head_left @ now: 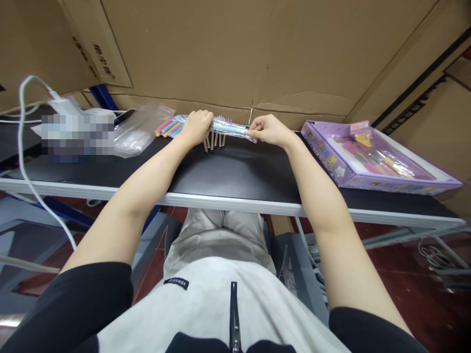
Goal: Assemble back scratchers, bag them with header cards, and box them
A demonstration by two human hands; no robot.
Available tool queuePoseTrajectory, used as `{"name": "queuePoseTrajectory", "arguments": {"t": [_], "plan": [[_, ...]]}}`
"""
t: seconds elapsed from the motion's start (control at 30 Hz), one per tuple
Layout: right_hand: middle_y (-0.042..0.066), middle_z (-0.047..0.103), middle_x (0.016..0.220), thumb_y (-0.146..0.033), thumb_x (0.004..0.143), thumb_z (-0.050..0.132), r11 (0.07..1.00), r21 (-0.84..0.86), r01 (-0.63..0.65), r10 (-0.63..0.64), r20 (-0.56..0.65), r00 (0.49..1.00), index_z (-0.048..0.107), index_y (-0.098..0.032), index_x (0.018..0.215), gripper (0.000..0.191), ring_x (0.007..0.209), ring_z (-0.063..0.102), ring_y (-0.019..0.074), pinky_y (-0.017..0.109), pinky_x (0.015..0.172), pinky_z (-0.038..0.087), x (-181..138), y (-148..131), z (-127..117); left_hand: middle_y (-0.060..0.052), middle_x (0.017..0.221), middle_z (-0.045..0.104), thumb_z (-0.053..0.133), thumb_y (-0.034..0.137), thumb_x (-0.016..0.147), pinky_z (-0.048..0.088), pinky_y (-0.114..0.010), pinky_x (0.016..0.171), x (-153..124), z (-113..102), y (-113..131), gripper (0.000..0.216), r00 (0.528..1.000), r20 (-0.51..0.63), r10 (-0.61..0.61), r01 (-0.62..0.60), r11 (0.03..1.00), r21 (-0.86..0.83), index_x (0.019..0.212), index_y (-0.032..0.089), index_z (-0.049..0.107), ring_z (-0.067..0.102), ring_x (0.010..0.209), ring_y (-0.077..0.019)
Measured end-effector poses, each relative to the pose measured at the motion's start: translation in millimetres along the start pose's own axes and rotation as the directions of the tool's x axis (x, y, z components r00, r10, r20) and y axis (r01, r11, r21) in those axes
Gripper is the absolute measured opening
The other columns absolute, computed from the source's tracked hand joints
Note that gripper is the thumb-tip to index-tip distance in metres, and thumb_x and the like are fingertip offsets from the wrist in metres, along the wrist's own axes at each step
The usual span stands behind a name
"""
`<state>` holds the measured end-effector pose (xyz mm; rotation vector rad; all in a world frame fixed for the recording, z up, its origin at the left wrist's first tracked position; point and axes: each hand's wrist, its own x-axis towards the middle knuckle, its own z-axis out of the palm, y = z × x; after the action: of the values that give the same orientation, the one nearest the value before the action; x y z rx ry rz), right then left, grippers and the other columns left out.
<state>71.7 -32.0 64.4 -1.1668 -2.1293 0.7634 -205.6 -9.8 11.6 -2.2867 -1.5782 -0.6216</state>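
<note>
A slim clear plastic sleeve with a light blue pen [231, 127] inside stretches sideways between my hands above the black tabletop. My left hand [197, 128] is closed over the sleeve's left end. At the other end, the fingertips of my right hand [270, 130] pinch the plastic edge. Behind and below the sleeve lie several pens with tan ends [215, 141], partly covered by it. Just left of my left hand are several pink, yellow, blue and purple pens [168, 127]; my hand hides part of them.
Clear plastic bags [138, 132] lie left of the pens, near a white charger [68, 107] with a white cable [22, 132]. A purple box [342, 171] holding packaged items stands at the right. Cardboard [257, 54] walls the table's back; a grey edge strip [235, 202] runs along its front.
</note>
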Motion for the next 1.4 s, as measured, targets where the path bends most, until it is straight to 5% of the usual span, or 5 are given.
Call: {"name": "queuePoseTrajectory", "arguments": {"t": [0.43, 0.67, 0.77, 1.17, 1.4], "plan": [[0.005, 0.071, 0.082, -0.033, 0.093, 0.080, 0.998, -0.057, 0.028, -0.039, -0.196, 0.980, 0.069, -0.018, 0.085, 0.020, 0.080, 0.066, 0.0181, 0.036, 0.083, 0.059, 9, 8, -1, -0.020, 0.109, 0.070, 0.048, 0.008, 0.091, 0.050, -0.057, 0.103, -1, -5, 12, 0.036, 0.996, -0.016, 0.086, -0.086, 0.996, -0.022, 0.121, 0.016, 0.066, 0.065, 0.116, -0.0405], [0.008, 0.077, 0.079, -0.051, 0.087, 0.091, 0.950, 0.209, -0.233, 0.168, 0.289, 0.942, 0.071, -0.017, 0.083, 0.040, 0.064, 0.067, 0.0153, 0.027, 0.062, 0.057, -11, -13, 14, -0.019, 0.107, 0.072, 0.050, 0.012, 0.093, 0.050, -0.053, 0.099, 0, 3, 30, 0.028, 0.976, -0.020, 0.218, -0.219, 0.974, -0.059, 0.113, 0.018, 0.068, 0.066, 0.112, -0.0390], [0.007, 0.077, 0.076, -0.044, 0.085, 0.094, 0.920, 0.271, -0.284, 0.185, 0.338, 0.923, 0.070, -0.016, 0.081, 0.038, 0.056, 0.062, 0.0119, 0.024, 0.055, 0.054, -13, -19, 16, -0.019, 0.107, 0.072, 0.050, 0.013, 0.092, 0.050, -0.049, 0.097, 1, 7, 34, 0.025, 0.964, -0.004, 0.264, -0.264, 0.962, -0.077, 0.110, 0.019, 0.067, 0.067, 0.112, -0.0384], [0.005, 0.067, 0.065, -0.031, 0.086, 0.090, 0.906, 0.338, -0.255, 0.287, -0.048, 0.957, 0.070, -0.017, 0.080, 0.025, 0.054, 0.057, 0.0130, 0.031, 0.059, 0.060, 10, 15, -2, -0.025, 0.154, 0.058, 0.058, 0.020, 0.097, 0.038, -0.062, 0.121, -10, -4, 39, 0.049, 0.981, -0.008, 0.193, -0.192, 0.972, -0.139, 0.145, 0.014, 0.057, 0.052, 0.147, -0.0426], [0.005, 0.058, 0.059, -0.015, 0.085, 0.081, 0.945, -0.072, -0.320, 0.300, -0.207, 0.931, 0.070, -0.016, 0.076, 0.014, 0.063, 0.065, 0.0236, 0.047, 0.070, 0.064, 26, 59, -9, -0.023, 0.140, 0.066, 0.058, 0.020, 0.097, 0.047, -0.059, 0.112, -7, 3, 35, 0.036, 0.974, -0.024, 0.227, -0.228, 0.965, -0.133, 0.132, 0.017, 0.064, 0.060, 0.134, -0.0404]]}}
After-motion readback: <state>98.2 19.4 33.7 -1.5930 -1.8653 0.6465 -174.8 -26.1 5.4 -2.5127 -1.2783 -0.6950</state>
